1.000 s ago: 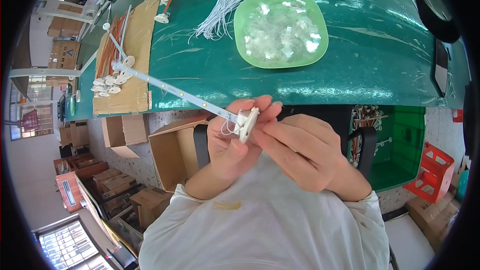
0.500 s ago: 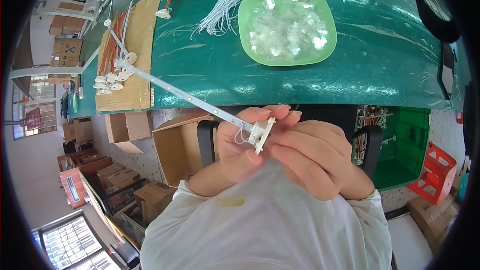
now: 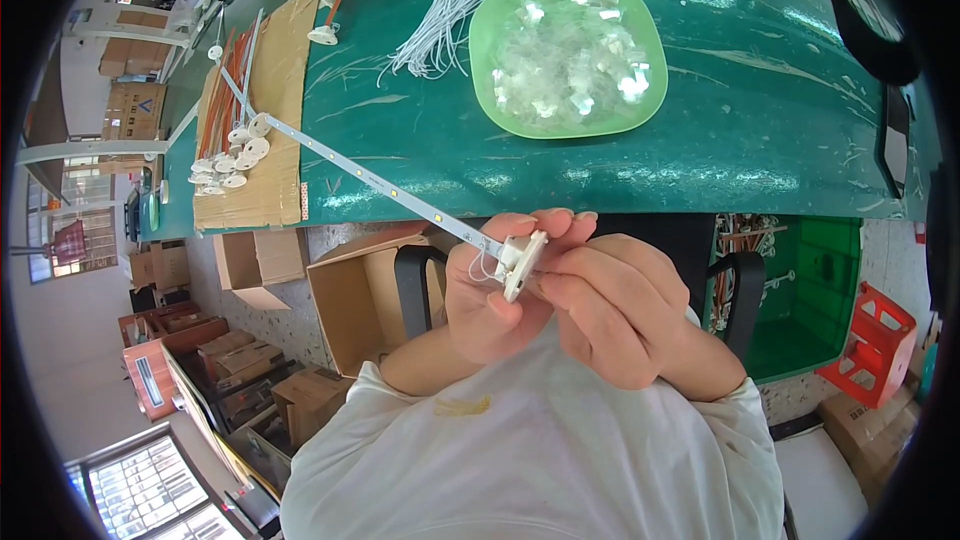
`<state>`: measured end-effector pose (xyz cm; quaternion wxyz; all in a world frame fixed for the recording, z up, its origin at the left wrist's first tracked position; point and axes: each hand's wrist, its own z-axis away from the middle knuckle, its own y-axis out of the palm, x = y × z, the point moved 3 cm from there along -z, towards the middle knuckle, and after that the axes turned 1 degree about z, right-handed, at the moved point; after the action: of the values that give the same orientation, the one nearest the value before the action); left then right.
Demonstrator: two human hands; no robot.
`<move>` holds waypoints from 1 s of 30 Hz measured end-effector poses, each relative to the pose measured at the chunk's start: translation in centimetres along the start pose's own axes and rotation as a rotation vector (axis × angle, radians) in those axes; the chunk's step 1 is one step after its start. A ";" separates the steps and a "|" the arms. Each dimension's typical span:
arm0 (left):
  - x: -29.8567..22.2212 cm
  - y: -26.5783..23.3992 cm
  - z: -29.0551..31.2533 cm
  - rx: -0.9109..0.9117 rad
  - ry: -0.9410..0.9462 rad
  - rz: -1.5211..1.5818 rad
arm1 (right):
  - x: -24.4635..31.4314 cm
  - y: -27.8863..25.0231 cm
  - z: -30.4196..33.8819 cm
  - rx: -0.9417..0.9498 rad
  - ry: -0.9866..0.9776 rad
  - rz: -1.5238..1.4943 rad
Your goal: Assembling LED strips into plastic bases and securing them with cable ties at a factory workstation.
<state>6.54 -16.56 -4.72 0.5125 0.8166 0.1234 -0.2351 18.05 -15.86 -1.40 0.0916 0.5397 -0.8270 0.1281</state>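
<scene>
My left hand [image 3: 490,300] is closed around the end of a long, narrow LED light strip [image 3: 394,193] with a white round end cap [image 3: 521,265]. A thin white wire [image 3: 481,265] loops out beside the cap. The strip slants up to the left, its far end over the cardboard sheet on the table. My right hand [image 3: 622,305] is closed in a pinch against the cap's outer face; whatever its fingertips hold is hidden. Beyond the hands, a light green basin [image 3: 560,130] holds a heap of small clear plastic pieces [image 3: 565,55].
White cords [image 3: 440,35] lie in a bundle left of the basin. More capped strips [image 3: 225,155] rest on a flat cardboard sheet [image 3: 275,80]. A green crate [image 3: 800,310] and a red stool [image 3: 872,345] stand at the right; an open cardboard box [image 3: 360,305] stands at the left.
The cap has tilted slightly in my left hand, and the strip's near end has risen a little. My right hand has shifted slightly left, still pinching at the cap.
</scene>
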 end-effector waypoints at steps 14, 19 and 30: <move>-0.1 0.5 -0.2 0.019 0.139 -0.133 | 0.5 0.1 -0.4 0.033 0.042 -0.036; -9.2 -2.4 -2.5 -0.352 0.042 -1.122 | -2.9 -1.0 -2.1 0.274 0.133 -0.100; -33.7 -10.1 -5.4 -0.620 -0.183 -2.773 | -8.0 -7.2 -3.9 0.211 0.282 0.438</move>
<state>-25.49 -5.94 6.54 0.0322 -0.1245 0.8229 -0.5534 27.94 -10.46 0.83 0.1191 0.3313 -0.8852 0.3041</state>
